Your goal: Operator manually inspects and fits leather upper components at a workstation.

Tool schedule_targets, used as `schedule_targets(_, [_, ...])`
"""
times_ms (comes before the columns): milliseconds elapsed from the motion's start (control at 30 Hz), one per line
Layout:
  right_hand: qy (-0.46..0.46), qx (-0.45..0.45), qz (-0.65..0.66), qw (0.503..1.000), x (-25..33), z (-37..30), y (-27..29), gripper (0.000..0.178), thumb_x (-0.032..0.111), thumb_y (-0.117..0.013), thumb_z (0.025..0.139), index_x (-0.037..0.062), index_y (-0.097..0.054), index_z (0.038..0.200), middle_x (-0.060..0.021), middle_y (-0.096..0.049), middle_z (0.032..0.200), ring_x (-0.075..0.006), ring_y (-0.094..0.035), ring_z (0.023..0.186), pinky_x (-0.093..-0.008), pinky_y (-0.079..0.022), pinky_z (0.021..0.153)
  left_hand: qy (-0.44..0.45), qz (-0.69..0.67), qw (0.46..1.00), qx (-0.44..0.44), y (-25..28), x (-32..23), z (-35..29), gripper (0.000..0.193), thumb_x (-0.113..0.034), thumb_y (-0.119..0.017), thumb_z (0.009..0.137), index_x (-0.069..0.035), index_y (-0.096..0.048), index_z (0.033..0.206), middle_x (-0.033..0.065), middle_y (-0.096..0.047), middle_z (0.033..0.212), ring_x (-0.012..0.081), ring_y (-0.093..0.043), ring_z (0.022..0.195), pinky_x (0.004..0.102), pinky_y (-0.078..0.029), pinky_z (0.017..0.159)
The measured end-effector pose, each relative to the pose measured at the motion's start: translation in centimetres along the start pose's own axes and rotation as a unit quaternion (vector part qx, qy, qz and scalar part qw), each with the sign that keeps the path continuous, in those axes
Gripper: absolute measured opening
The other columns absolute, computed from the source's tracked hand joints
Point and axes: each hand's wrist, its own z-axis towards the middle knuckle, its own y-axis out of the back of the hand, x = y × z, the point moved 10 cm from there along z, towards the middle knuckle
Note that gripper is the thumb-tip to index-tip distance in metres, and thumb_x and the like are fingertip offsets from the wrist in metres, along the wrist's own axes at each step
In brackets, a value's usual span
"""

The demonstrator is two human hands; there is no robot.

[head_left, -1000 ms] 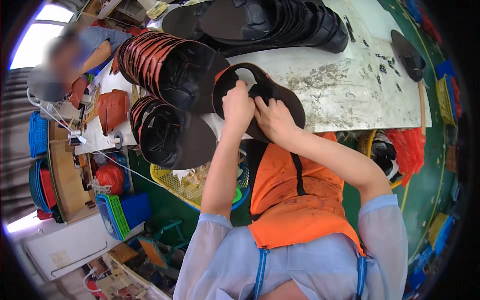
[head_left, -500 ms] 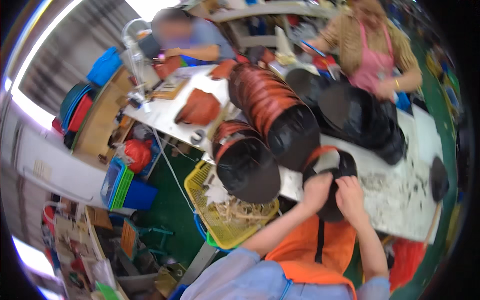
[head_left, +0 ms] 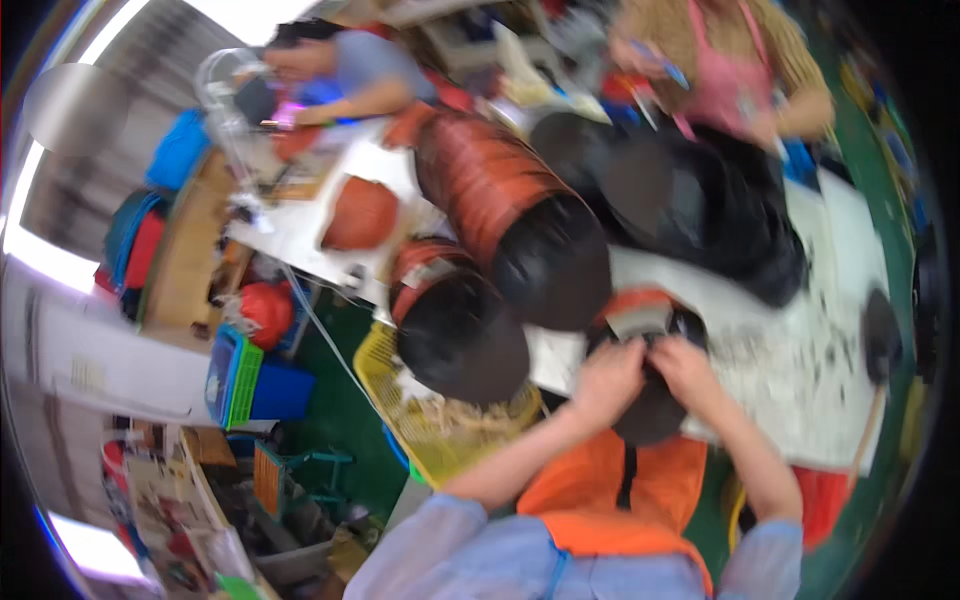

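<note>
A cap (head_left: 650, 415) with a dark brim and a reddish-brown crown lies at the near edge of the table, its dark inside and a pale patch facing up. My left hand (head_left: 610, 380) grips it from the left, where brim meets crown. Close beside it, my right hand (head_left: 685, 370) pinches the same edge, fingers bent. The fingertips of both hands almost meet; motion blur hides exactly what lies between them. Left of the cap stand a short stack of caps (head_left: 460, 345) and a longer stack of reddish-brown caps (head_left: 500, 190), dark insides toward me.
Black caps (head_left: 660, 195) lie piled at the far right of the white table (head_left: 760, 370). A yellow basket (head_left: 375, 360) with pale scraps stands below the stacks. A co-worker in a pink apron (head_left: 735, 75) works across the table; another person (head_left: 365, 75) sits at far left. A dark paddle-shaped piece (head_left: 880, 335) lies right.
My hands have shifted slightly up along the cap, and my fingertips have drawn closer together. The view has moved a little, so the stacks appear farther left.
</note>
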Motion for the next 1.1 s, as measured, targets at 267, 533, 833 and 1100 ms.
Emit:
schedule_targets(267, [-0.071, 0.000, -0.110, 0.991, 1.3, -1.7, 0.7, 0.037, 0.012, -0.060, 0.084, 0.0003, -0.067, 0.118, -0.0112, -0.067, 0.123, -0.0253, -0.060, 0.123, -0.0408, -0.042, 0.113, -0.085, 0.132, 0.983, 0.093, -1.6, -0.9, -1.9, 0.070, -0.043, -0.075, 0.081, -0.007, -0.056, 0.138, 0.0084, -0.054, 0.146, 0.0300, -0.045, 0.139, 0.0652, -0.019, 0.116])
schedule_targets(533, [-0.192, -0.064, 0.048, 0.978, -0.7, -9.5, 6.5, 0.032, 0.009, -0.064, 0.092, 0.0055, -0.065, 0.124, -0.0142, -0.069, 0.118, -0.0310, -0.065, 0.112, -0.0442, -0.047, 0.106, -0.118, 0.125, 0.985, -0.020, 3.6, -2.9, -4.6, 0.040, -0.019, -0.077, 0.082, -0.010, -0.071, 0.121, 0.0083, -0.057, 0.142, 0.0396, -0.039, 0.143, 0.0637, -0.020, 0.117])
schedule_targets(833, [-0.469, -0.024, 0.125, 0.874, -6.2, -6.2, 2.6, 0.041, 0.034, -0.071, 0.084, 0.0015, -0.069, 0.109, -0.0168, -0.072, 0.098, -0.0373, -0.066, 0.099, -0.0438, -0.052, 0.084, 0.015, -0.089, 0.984, -0.152, 6.2, -1.4, 0.8, 0.070, -0.006, -0.075, 0.082, 0.001, -0.045, 0.145, 0.0215, -0.037, 0.153, 0.0402, -0.037, 0.140, 0.0459, -0.031, 0.116])
schedule_targets(1100, [-0.135, -0.148, 0.054, 0.978, 11.2, 0.4, 9.1, 0.046, 0.019, -0.074, 0.083, 0.0008, -0.063, 0.124, -0.0119, -0.061, 0.105, -0.0347, -0.061, 0.102, -0.0480, -0.048, 0.097, 0.196, -0.781, 0.592, 0.014, 5.7, -4.4, -2.6, 0.062, -0.031, -0.051, 0.103, 0.001, -0.031, 0.153, 0.0161, -0.042, 0.153, 0.0287, -0.041, 0.143, 0.0434, -0.031, 0.119])
